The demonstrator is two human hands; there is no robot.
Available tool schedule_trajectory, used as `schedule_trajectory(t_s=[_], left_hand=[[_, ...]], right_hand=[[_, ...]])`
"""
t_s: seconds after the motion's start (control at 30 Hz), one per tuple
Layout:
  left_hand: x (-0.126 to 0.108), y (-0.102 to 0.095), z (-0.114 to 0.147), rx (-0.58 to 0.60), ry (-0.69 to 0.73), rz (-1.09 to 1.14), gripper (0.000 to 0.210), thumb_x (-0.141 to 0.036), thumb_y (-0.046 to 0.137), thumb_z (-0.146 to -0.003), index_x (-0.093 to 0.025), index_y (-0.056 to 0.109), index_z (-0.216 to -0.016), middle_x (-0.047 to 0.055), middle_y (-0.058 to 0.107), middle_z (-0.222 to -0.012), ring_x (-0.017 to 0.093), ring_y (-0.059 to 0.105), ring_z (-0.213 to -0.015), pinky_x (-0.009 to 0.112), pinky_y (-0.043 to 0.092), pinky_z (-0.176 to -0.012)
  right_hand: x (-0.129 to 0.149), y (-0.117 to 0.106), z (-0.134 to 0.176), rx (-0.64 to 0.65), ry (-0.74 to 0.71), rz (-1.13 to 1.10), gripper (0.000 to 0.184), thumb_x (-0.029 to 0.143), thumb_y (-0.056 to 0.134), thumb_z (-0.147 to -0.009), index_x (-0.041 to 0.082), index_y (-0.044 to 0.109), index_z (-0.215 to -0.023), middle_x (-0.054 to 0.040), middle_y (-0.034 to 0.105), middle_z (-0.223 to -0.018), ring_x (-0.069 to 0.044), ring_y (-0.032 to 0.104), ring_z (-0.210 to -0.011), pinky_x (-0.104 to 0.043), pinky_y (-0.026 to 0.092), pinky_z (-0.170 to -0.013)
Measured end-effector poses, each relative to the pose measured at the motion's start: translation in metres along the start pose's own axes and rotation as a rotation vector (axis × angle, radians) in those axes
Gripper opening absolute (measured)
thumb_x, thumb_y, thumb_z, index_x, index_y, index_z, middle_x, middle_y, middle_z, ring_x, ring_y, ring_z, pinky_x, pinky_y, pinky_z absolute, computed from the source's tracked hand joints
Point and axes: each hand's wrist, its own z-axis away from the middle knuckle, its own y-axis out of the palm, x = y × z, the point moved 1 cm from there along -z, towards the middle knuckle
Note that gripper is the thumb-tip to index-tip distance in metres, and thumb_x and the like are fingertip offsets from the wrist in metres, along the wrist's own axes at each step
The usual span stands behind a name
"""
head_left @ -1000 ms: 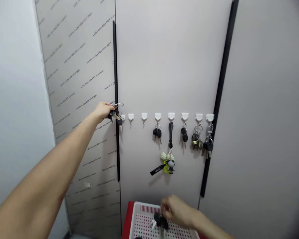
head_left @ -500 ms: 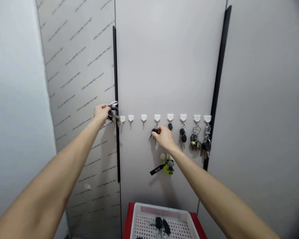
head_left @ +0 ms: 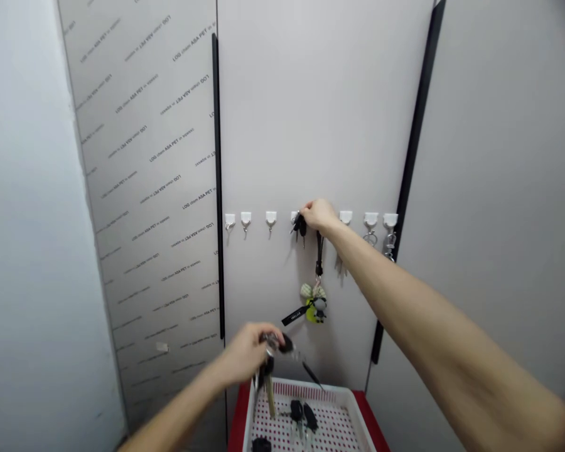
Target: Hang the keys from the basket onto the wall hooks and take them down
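Observation:
My left hand [head_left: 245, 355], slightly blurred by motion, is closed round a bunch of keys [head_left: 267, 383] above the back left part of the white basket [head_left: 353, 408]. Long metal blades and black key heads dangle below its fingers. Higher up, my right hand [head_left: 321, 215] pinches a small set of black-headed keys [head_left: 301, 226] right at a white wall hook [head_left: 294, 216]. Its fingers hide whether the ring is on the hook. Below that hand hangs a black strap with a panda-like figure charm [head_left: 319, 307] and a black tag [head_left: 294, 316].
Bare white hooks [head_left: 270, 217] line the panel to the left. On the right, more hooks [head_left: 371, 219] carry key rings, partly covered by my right forearm. Black-headed keys [head_left: 296, 411] lie in the basket, which rests on a red surface [head_left: 238, 414]. Black vertical handles [head_left: 218, 188] flank the panel.
My left hand has come down and right from beside the left handle to above the basket, still holding the keys. My right hand has risen with its keys to hook height.

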Motion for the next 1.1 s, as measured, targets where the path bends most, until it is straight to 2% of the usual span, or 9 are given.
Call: schedule_trajectory(t_s=[0.1,0.23,0.37,0.47,0.67,0.8,0.9,1.03,1.1], left_hand=[[0.045,0.044,0.008,0.123,-0.060,-0.098,0.026,-0.009,0.034,-0.057,-0.016,0.057,-0.068,-0.002,0.051,-0.056,0.006,0.038,-0.047,0.017,0.029,-0.045],[0.087,0.071,0.019,0.225,-0.142,-0.255,0.030,-0.009,0.036,-0.055,-0.020,0.058,-0.073,-0.003,0.054,-0.064,0.009,0.044,-0.059,0.018,0.033,-0.055],[0.103,0.072,0.027,0.345,-0.332,-0.399,0.038,-0.015,0.046,-0.050,-0.022,0.054,-0.087,-0.001,0.055,-0.078,0.012,0.045,-0.064,0.020,0.035,-0.056],[0.100,0.066,0.026,0.330,-0.277,-0.391,0.040,-0.014,0.045,-0.051,-0.021,0.053,-0.090,-0.001,0.054,-0.084,0.013,0.046,-0.069,0.020,0.035,-0.060],[0.082,0.045,0.006,0.151,-0.171,-0.238,0.034,-0.016,0.042,-0.056,-0.015,0.051,-0.089,0.002,0.054,-0.080,0.011,0.045,-0.065,0.022,0.035,-0.061],[0.062,0.025,-0.016,-0.077,-0.125,-0.027,0.035,-0.017,0.041,-0.059,-0.009,0.046,-0.093,0.006,0.050,-0.084,0.009,0.044,-0.062,0.022,0.036,-0.062],[0.054,0.020,-0.027,-0.269,-0.060,0.133,0.044,-0.018,0.042,-0.060,-0.010,0.035,-0.103,0.007,0.046,-0.090,0.008,0.043,-0.061,0.022,0.036,-0.060],[0.069,0.035,-0.021,-0.134,-0.127,0.114,0.047,-0.011,0.045,-0.054,-0.009,0.038,-0.101,0.007,0.047,-0.087,0.007,0.043,-0.058,0.021,0.036,-0.055],[0.079,0.043,-0.015,-0.051,-0.206,0.050,0.044,-0.007,0.043,-0.053,-0.008,0.042,-0.096,0.007,0.048,-0.086,0.006,0.042,-0.053,0.021,0.036,-0.052]], right_hand=[[-0.003,-0.001,-0.001,0.168,-0.032,-0.029,0.012,0.008,0.049,-0.054,0.014,0.052,-0.043,0.0017,0.039,-0.033,-0.008,0.038,-0.038,-0.022,0.029,-0.041],[-0.016,0.004,0.007,0.333,0.009,-0.197,0.009,0.006,0.049,-0.054,0.013,0.056,-0.053,0.0010,0.047,-0.039,-0.006,0.038,-0.035,-0.020,0.030,-0.037],[-0.015,0.007,0.005,0.312,0.017,-0.115,0.015,0.005,0.046,-0.057,0.012,0.057,-0.064,-0.0009,0.052,-0.049,-0.006,0.042,-0.039,-0.018,0.033,-0.038],[-0.008,0.008,0.000,0.361,-0.021,0.041,0.019,0.005,0.044,-0.058,0.011,0.058,-0.070,-0.0033,0.055,-0.057,-0.007,0.045,-0.043,-0.018,0.035,-0.041],[0.002,0.006,0.011,0.247,-0.431,0.369,0.024,0.006,0.042,-0.062,0.014,0.056,-0.079,-0.0064,0.058,-0.076,-0.014,0.051,-0.070,-0.022,0.037,-0.061],[0.001,0.014,0.047,0.335,-0.646,0.457,0.027,0.005,0.038,-0.064,0.016,0.054,-0.083,-0.0062,0.057,-0.081,-0.014,0.050,-0.076,-0.023,0.036,-0.065],[-0.022,0.033,0.096,0.512,-0.603,0.434,0.027,0.007,0.040,-0.064,0.022,0.056,-0.079,-0.0019,0.059,-0.067,-0.011,0.052,-0.066,-0.021,0.037,-0.059],[-0.074,0.058,0.170,0.717,-0.532,0.213,0.024,0.012,0.040,-0.064,0.028,0.057,-0.070,0.0018,0.059,-0.063,-0.010,0.053,-0.060,-0.021,0.040,-0.055],[-0.092,0.058,0.188,0.696,-0.517,0.087,0.023,0.014,0.039,-0.065,0.028,0.057,-0.068,0.0018,0.059,-0.062,-0.010,0.053,-0.058,-0.021,0.041,-0.054]])
